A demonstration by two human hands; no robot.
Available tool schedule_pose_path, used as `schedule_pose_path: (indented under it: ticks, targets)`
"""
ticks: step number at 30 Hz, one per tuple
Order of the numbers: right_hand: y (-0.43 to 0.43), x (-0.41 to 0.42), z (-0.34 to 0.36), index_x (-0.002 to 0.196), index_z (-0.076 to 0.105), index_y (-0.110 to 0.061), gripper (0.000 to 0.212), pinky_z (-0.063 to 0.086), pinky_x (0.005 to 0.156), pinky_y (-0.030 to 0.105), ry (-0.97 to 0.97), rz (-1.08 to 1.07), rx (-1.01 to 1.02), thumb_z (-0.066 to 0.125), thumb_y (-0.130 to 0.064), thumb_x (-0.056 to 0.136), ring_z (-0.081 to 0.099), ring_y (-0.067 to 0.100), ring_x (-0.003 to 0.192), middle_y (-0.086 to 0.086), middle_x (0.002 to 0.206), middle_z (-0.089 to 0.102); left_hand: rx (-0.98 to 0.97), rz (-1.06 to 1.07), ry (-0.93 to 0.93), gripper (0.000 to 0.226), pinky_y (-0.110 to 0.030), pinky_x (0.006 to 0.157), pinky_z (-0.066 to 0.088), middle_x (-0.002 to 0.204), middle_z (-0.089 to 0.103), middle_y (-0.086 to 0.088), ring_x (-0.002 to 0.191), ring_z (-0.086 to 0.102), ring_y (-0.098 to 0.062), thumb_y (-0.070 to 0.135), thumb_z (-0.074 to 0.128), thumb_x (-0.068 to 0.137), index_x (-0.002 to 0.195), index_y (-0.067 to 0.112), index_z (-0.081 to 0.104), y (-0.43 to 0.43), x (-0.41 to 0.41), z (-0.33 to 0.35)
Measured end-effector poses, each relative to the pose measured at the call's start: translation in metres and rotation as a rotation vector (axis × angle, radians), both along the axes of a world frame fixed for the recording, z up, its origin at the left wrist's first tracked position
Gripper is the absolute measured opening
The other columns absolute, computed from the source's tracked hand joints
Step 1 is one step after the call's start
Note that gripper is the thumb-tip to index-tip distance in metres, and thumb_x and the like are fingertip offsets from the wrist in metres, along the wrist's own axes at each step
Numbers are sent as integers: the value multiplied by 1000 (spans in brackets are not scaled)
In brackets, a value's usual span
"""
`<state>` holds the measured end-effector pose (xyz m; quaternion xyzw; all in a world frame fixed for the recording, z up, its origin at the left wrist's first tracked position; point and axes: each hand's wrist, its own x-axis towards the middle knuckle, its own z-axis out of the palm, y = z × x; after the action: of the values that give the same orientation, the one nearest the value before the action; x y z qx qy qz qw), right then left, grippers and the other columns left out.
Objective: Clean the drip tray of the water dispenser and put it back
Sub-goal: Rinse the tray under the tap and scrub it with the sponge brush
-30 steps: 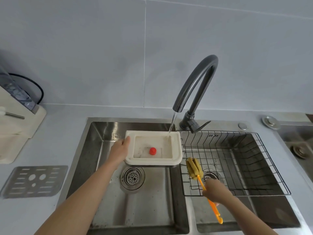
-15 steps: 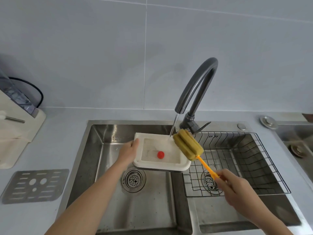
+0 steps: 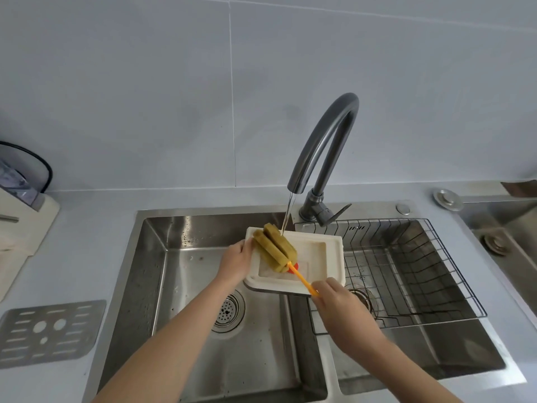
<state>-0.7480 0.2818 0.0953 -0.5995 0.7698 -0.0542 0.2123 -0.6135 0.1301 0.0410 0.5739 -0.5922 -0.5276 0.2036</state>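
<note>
The head camera looks down on a double steel sink [image 3: 174,271]. The white drip tray [image 3: 325,257] is held above the left basin, sitting askew to it, with its right side reaching over the divider toward the wire rack [image 3: 421,271] in the right basin.

The left hand [image 3: 236,264] grips the tray's left rim. The thumb lies on top and the fingers curl down around the edge, where their tips are hidden from view.

The right hand [image 3: 338,303] is closed in a fist around the orange handle [image 3: 302,279] of a sponge brush [image 3: 274,247], and the handle's near end is hidden inside the fist. The handle runs up and to the left across the tray. The yellow-green sponge head lies in the tray's far-left corner, just beside the left hand's thumb.

A small red float [image 3: 295,267] shows in the tray's well, partly covered where the handle meets the sponge.

A thin stream of water [image 3: 287,213] falls from the dark gooseneck faucet [image 3: 325,146] and lands at the tray's far rim, right against the sponge head.

Below the tray, the round drain strainer [image 3: 229,311] sits in the left basin's floor. On the counter to the left lies a perforated metal grate [image 3: 49,330], and behind it the cream-coloured water dispenser [image 3: 20,222] is cut off by the frame's edge.
</note>
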Motion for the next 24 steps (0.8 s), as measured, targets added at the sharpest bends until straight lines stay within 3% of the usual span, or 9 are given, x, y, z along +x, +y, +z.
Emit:
schedule_pose_path:
  ticks: [4, 6, 10, 13, 17, 20, 24]
  targets:
    - [11, -16, 8, 104, 57, -9, 23, 48, 70, 43, -31, -96, -58, 37, -19, 97, 58, 30, 81, 1, 91, 50, 19, -15, 0, 42, -14, 60, 37, 80, 55, 8, 84, 53, -15, 29, 32, 98, 118, 2, 57, 3, -4, -1]
    - [17, -20, 11, 103, 58, -8, 25, 48, 69, 43, -23, -152, -96, 38, -22, 97, 58, 30, 79, 0, 90, 49, 22, -19, -4, 41, -11, 60, 34, 86, 55, 6, 90, 48, -15, 29, 31, 98, 120, 4, 56, 3, -7, -2]
    - [16, -15, 9, 105, 57, -6, 25, 47, 63, 45, 11, -137, -129, 39, -20, 97, 55, 31, 70, 8, 97, 56, 7, -43, 4, 35, -25, 70, 39, 92, 58, 2, 93, 49, -17, 30, 30, 98, 112, 13, 58, 2, -17, 1]
    - [12, -8, 6, 105, 55, -7, 22, 46, 61, 44, 51, -66, -121, 38, -17, 97, 55, 35, 70, 9, 99, 55, -6, -47, 20, 42, -33, 81, 43, 108, 65, -13, 98, 58, -25, 33, 30, 98, 111, 7, 60, -2, -22, 2]
    - [12, -6, 1, 95, 57, -7, 16, 46, 57, 46, 45, -13, -146, 42, -12, 93, 57, 36, 68, 9, 90, 57, -21, -36, 48, 43, -39, 89, 46, 108, 66, -16, 100, 59, -27, 34, 29, 98, 109, 7, 61, -8, -25, 6]
    - [17, -9, 0, 74, 56, -13, 4, 37, 32, 33, 99, 53, -204, 56, -10, 76, 43, 20, 41, 1, 67, 56, -18, -15, 70, 41, -37, 91, 44, 108, 65, -15, 101, 58, -28, 33, 30, 98, 105, 8, 62, -14, -26, 8]
    - [15, -21, 14, 70, 59, -21, 39, 16, 27, 24, 293, 170, -77, 83, -4, 44, 41, 17, 28, -7, 58, 51, -49, -36, 60, 40, -33, 84, 41, 102, 64, -15, 97, 57, -28, 31, 31, 98, 103, 5, 60, -21, -29, 13]
